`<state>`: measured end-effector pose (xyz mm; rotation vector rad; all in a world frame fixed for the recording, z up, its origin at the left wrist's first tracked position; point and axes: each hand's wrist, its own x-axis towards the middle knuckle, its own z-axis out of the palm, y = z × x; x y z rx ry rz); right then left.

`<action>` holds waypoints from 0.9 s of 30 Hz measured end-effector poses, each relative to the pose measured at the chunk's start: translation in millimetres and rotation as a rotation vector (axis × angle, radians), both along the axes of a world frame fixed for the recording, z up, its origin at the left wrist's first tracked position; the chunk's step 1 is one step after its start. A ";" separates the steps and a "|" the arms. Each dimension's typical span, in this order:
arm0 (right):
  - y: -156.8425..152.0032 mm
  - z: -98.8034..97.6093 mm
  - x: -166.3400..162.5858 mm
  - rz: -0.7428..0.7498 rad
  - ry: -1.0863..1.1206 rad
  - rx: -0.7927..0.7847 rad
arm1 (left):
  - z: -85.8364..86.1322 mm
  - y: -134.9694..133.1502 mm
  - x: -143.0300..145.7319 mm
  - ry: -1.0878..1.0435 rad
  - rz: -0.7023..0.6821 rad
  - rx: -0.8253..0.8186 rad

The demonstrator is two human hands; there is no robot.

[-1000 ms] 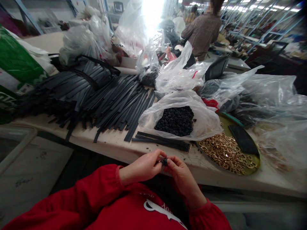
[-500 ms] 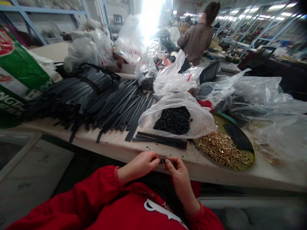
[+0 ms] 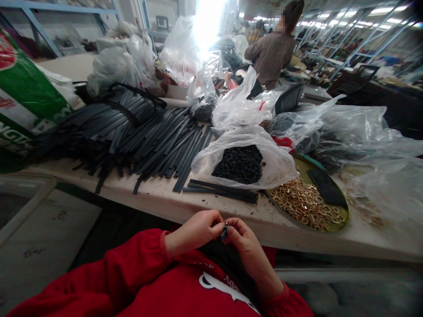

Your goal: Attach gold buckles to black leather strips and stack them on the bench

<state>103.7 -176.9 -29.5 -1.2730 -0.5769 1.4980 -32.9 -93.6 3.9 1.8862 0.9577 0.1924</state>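
While a green-and-white package stands at the far left, a wide spread of black strips fans over the pale table beside it. Next comes my left hand, thumb and forefinger pinched at a small dark piece, which I have between my two hands in front of the table's edge; something glints at its top, too small for me to make out. Just beyond lie a few more strips, and behind them an open plastic bag holds black bits. My right hand grips the same piece from the other side, thumb and fingers closed on it. Farther right, an olive tray bears gold-coloured links and a flat dark slab, with clear plastic heaped past it.
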 end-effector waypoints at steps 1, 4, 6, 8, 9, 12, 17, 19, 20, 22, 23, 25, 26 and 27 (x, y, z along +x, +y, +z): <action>0.1 -0.4 0.2 -0.001 -0.002 -0.003 | -0.7 0.1 -0.2 0.002 0.003 0.005; 1.4 -0.5 0.9 0.016 -0.037 0.004 | -2.9 1.6 0.2 0.021 -0.009 -0.011; 3.0 0.1 0.7 0.026 -0.105 0.045 | -5.0 3.0 0.8 0.028 -0.021 -0.029; 5.0 0.3 0.3 0.009 -0.188 0.116 | -7.7 4.3 0.6 0.022 -0.030 -0.057; 6.1 0.0 0.3 -0.007 -0.227 0.140 | -9.0 5.0 0.0 0.020 -0.037 -0.083; 9.4 -3.5 1.8 -0.097 -0.301 0.123 | -10.6 7.8 -4.4 0.033 -0.065 -0.128; 11.7 -11.0 4.7 -0.142 -0.379 0.055 | -6.3 12.6 -10.3 -0.041 -0.118 -0.282; 10.9 -11.9 5.1 -0.029 -0.481 0.074 | -6.4 13.3 -9.3 -0.079 -0.102 -0.431; 10.3 -11.9 5.3 0.023 -0.523 0.086 | -7.2 13.4 -8.3 -0.091 -0.087 -0.493; 9.1 -11.7 5.5 0.068 -0.587 0.100 | -9.4 13.7 -6.2 -0.105 -0.066 -0.588; 8.5 -11.8 5.4 0.061 -0.622 0.102 | -10.5 13.9 -5.5 -0.107 -0.060 -0.617; 7.4 -12.7 5.2 0.026 -0.708 0.108 | -12.2 14.6 -4.8 -0.102 -0.060 -0.642; 6.8 -13.6 4.9 0.017 -0.750 0.113 | -12.8 14.9 -5.0 -0.101 -0.069 -0.647; 6.1 -14.5 4.7 0.016 -0.784 0.118 | -13.4 15.2 -5.3 -0.103 -0.080 -0.653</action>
